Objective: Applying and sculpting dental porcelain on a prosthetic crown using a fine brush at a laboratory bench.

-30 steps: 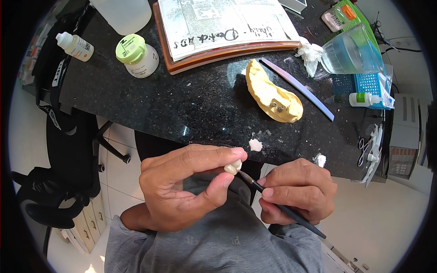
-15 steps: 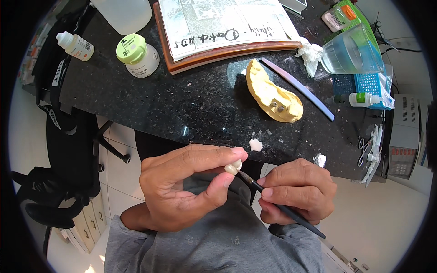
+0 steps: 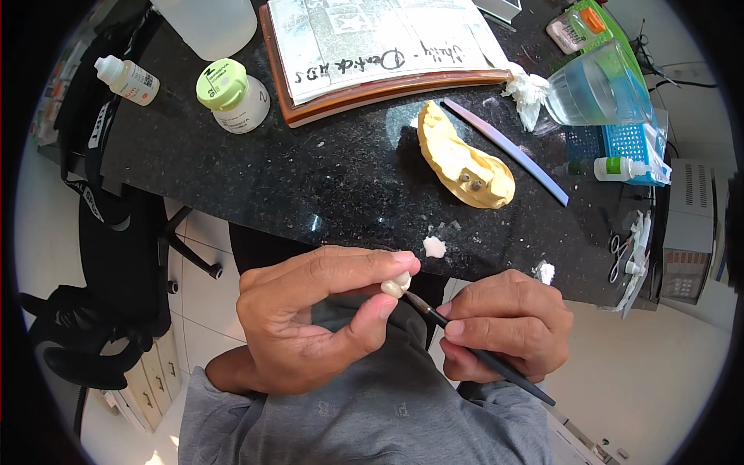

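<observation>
Between the thumb and forefinger of my left hand is a small off-white dental crown piece, seemingly of joined teeth. My right hand grips a dark-handled fine brush like a pen. Its pointed tip touches the dental crown piece or lies right against it; I cannot tell which. Beyond my hands, a yellow plaster dental model with two dark metal-looking spots lies on the black speckled table. A small whitish blob sits near the table's front edge.
A blue-pink strip lies beside the model. Behind stands a brown-framed pad with paper. Left are a green-lidded jar and a dropper bottle. Right are a water glass, a blue basket, another dropper bottle and scissors.
Hardly anything differs. Both hands, the dental crown piece and the brush keep nearly the same place, and the view has shifted very slightly.
</observation>
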Demonstrator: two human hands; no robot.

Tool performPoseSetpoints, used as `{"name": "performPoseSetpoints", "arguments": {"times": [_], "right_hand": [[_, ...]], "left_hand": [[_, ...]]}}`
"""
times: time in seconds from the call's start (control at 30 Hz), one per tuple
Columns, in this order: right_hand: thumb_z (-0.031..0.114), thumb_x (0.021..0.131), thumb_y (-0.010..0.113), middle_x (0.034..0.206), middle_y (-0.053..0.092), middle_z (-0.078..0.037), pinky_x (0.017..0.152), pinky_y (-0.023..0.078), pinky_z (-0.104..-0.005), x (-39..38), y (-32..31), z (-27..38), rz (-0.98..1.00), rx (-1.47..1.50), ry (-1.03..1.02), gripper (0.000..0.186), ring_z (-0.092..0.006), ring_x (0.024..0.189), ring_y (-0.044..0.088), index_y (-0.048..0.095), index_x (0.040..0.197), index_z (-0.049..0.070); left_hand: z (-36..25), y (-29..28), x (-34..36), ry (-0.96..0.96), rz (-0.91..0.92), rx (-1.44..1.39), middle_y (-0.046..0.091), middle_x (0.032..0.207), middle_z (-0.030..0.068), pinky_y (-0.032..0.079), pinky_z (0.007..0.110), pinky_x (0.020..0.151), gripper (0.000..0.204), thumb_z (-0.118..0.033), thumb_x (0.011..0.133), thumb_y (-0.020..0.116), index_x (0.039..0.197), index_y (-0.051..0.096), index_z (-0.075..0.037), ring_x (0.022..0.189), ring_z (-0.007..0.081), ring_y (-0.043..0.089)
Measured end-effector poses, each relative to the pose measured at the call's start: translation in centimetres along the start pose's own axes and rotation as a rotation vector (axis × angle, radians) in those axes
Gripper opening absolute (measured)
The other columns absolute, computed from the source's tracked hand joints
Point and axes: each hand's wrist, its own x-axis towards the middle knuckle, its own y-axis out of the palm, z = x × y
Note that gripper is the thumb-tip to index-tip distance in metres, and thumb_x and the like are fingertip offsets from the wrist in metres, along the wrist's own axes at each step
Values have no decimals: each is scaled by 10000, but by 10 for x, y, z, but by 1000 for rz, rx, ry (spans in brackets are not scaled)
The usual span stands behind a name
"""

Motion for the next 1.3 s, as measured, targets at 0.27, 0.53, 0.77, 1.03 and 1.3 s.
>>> {"name": "performPoseSetpoints", "arguments": {"times": [0.27, 0.53, 0.77, 1.03, 1.3], "right_hand": [[-4, 663, 818, 782, 691, -142, 553, 581, -272, -1, 1, -1, -13, 6, -17, 238, -217, 686, 702, 713, 875, -29], [2, 657, 814, 761, 685, -146, 532, 576, -266, -1, 3, -2, -41, -15, -30, 242, -209, 679, 697, 714, 875, -30], [-3, 655, 810, 757, 683, -148, 540, 578, -270, -1, 3, -1, -37, -14, -24, 242, -212, 680, 698, 715, 875, -34], [-16, 662, 811, 785, 687, -152, 546, 574, -266, -2, 3, -4, -54, -5, -49, 265, -221, 693, 699, 704, 904, -36], [71, 807, 792, 912, 643, -154, 502, 541, -249, -19, -17, 2, -201, 136, -53, 331, -186, 620, 648, 651, 1085, -40]], "left_hand": [[5, 1, 0, 43, -18, -15, 716, 1036, 213, 608, 290, 776, 302, 57, 812, 705, 1112, 670, 53, 913, 229, 729], [-3, 1, 0, -45, -17, -33, 700, 1007, 229, 603, 367, 851, 243, -9, 861, 677, 1084, 645, 80, 949, 270, 717], [3, 0, 1, 28, 0, -22, 711, 1038, 218, 617, 303, 776, 300, 53, 824, 698, 1121, 658, 57, 927, 243, 725], [-4, 2, 0, -54, -24, -30, 704, 1005, 220, 602, 364, 845, 241, -20, 861, 682, 1079, 649, 75, 941, 263, 718], [1, 4, 2, 11, -49, -59, 716, 1036, 208, 607, 294, 800, 279, 77, 801, 710, 1078, 679, 65, 936, 238, 722]]}}
